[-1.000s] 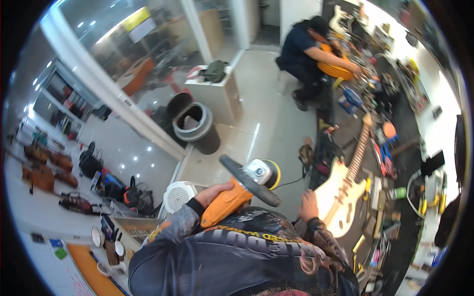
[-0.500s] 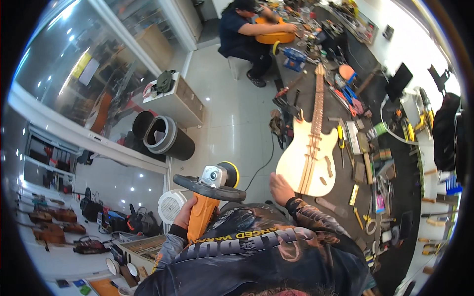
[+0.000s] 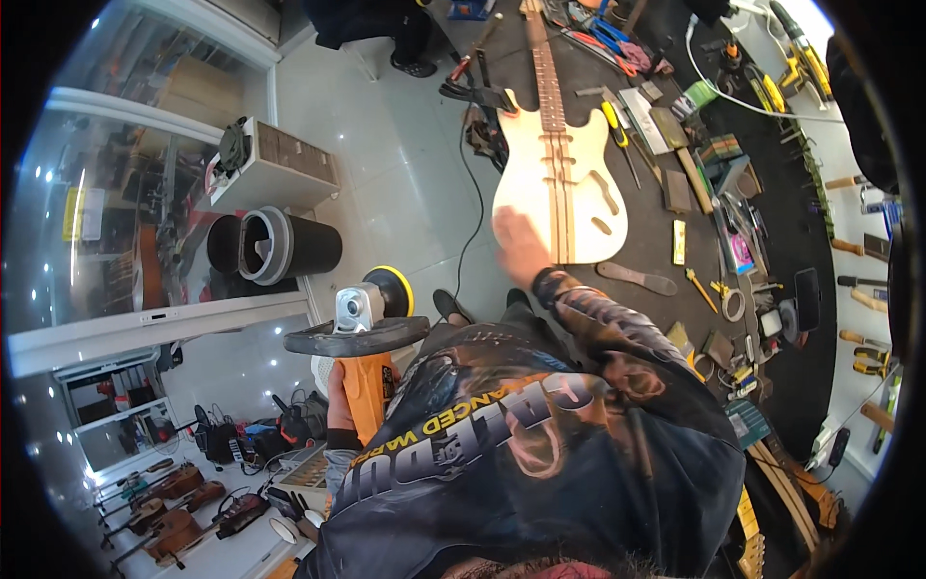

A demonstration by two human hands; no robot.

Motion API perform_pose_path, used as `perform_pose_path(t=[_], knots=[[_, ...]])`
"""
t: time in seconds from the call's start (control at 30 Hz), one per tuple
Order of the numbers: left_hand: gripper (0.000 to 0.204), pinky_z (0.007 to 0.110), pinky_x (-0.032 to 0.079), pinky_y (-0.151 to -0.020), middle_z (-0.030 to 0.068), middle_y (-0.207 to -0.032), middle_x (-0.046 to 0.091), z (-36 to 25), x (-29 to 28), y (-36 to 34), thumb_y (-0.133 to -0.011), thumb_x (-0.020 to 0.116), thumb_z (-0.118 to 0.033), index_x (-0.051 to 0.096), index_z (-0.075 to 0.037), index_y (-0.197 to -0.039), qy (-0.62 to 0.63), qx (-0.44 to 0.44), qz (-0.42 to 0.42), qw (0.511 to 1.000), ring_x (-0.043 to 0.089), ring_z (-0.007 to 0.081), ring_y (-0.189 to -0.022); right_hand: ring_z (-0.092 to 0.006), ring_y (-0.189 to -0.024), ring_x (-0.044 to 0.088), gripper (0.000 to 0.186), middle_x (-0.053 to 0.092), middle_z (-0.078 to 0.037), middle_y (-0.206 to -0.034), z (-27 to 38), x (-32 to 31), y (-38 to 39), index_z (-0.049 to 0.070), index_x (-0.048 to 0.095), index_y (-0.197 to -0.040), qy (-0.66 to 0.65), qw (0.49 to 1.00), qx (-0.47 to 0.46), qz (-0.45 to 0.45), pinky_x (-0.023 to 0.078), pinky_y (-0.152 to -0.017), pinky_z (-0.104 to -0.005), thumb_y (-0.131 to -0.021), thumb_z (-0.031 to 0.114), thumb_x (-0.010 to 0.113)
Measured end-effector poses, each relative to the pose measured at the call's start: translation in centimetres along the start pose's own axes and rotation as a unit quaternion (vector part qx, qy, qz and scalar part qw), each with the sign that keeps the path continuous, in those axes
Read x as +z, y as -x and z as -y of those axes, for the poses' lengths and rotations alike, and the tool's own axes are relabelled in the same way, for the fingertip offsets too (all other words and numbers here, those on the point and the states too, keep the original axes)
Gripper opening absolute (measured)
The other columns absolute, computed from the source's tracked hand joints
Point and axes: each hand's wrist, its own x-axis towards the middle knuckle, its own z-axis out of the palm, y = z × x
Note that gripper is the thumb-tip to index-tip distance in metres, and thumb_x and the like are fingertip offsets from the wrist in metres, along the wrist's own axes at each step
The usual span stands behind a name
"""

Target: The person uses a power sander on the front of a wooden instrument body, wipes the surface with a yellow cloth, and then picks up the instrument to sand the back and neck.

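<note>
My left hand (image 3: 340, 394) is closed around the orange body of a power polisher (image 3: 365, 400). The polisher has a black loop handle, a silver head and a yellow-edged pad, and is held off to the left of my body. On the dark workbench lies an unpainted pale electric guitar (image 3: 526, 159) with darker stripes down its middle and its fretted neck pointing away. My right hand (image 3: 522, 246) rests on the lower left part of the guitar body, fingers laid out flat and somewhat blurred, with nothing seen in them.
A yellow-handled screwdriver (image 3: 615, 125), blocks and other tools crowd the workbench (image 3: 646, 333) right of the guitar. A black cable (image 3: 479, 203) hangs down to the floor. At left stand a black bin (image 3: 313, 248) and a white cabinet (image 3: 289, 166). A seated person's leg (image 3: 413, 39) shows at the far side.
My right hand has moved from beside the guitar's lower edge onto its body. The view has shifted, so the guitar appears higher and further left. The polisher stays in my left hand.
</note>
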Motion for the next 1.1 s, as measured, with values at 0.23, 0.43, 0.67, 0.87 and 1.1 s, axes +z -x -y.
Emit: perform_pose_path(t=[0.23, 0.43, 0.67, 0.87, 1.1], knots=[[0.089, 0.044, 0.055, -0.096, 0.0206, -0.121, 0.069, -0.1, -1.2, 0.7, -0.092, 0.058, -0.074, 0.056, -0.001, -0.143, 0.011, -0.003, -0.030, 0.999, 0.067, 0.0335, -0.109, -0.0357, -0.154, 0.034, 0.056, 0.047, -0.018, -0.159, 3.7, 2.4, -1.4, 0.003, 0.057, -0.145, -0.013, 0.989, -0.096, 0.116, 0.026, -0.128, -0.0517, -0.091, 0.015, 0.064], [0.089, 0.044, 0.055, -0.096, 0.0202, -0.121, 0.070, -1.7, -2.6, -0.6, -0.092, 0.058, -0.074, 0.056, -0.001, -0.143, 0.007, -0.015, -0.019, 1.000, 0.067, 0.0333, -0.109, -0.0340, -0.155, 0.032, 0.054, 0.041, -0.020, -0.162, -0.6, 0.2, -0.8, 0.000, 0.059, -0.141, 0.074, 0.993, 0.052, -0.071, 0.026, -0.127, -0.0538, -0.089, 0.016, 0.064], [0.087, 0.044, 0.055, -0.095, 0.0204, -0.119, 0.070, -6.3, -3.0, -4.8, -0.094, 0.055, -0.073, 0.057, 0.000, -0.140, -0.041, -0.055, 0.022, 0.997, 0.067, 0.0323, -0.106, -0.0350, -0.107, 0.072, 0.034, 0.075, -0.021, -0.115, 5.7, 4.0, 6.4, 0.000, 0.072, -0.118, -0.146, 0.916, 0.162, 0.337, 0.050, -0.108, -0.0451, -0.087, 0.007, 0.060], [0.090, 0.044, 0.058, -0.086, 0.0196, -0.116, 0.068, -12.0, -4.3, -8.2, -0.093, 0.051, -0.078, 0.055, -0.001, -0.140, -0.121, -0.112, 0.118, 0.979, 0.069, 0.0313, -0.101, -0.0369, -0.111, 0.071, 0.034, 0.074, -0.021, -0.118, 11.4, 0.0, 6.8, 0.000, 0.071, -0.120, -0.346, 0.877, 0.320, 0.098, 0.055, -0.098, -0.0441, -0.088, 0.006, 0.058], [0.093, 0.044, 0.057, -0.088, 0.0185, -0.120, 0.066, -21.8, -2.5, -15.5, -0.093, 0.049, -0.079, 0.052, -0.001, -0.143, -0.185, 0.010, 0.274, 0.944, 0.069, 0.0336, -0.103, -0.0326, -0.120, 0.068, 0.066, 0.068, -0.023, -0.132, 28.5, -2.9, -7.4, -0.004, 0.052, -0.143, -0.447, 0.869, 0.050, 0.207, 0.052, -0.105, -0.0400, -0.104, 0.047, 0.063]])
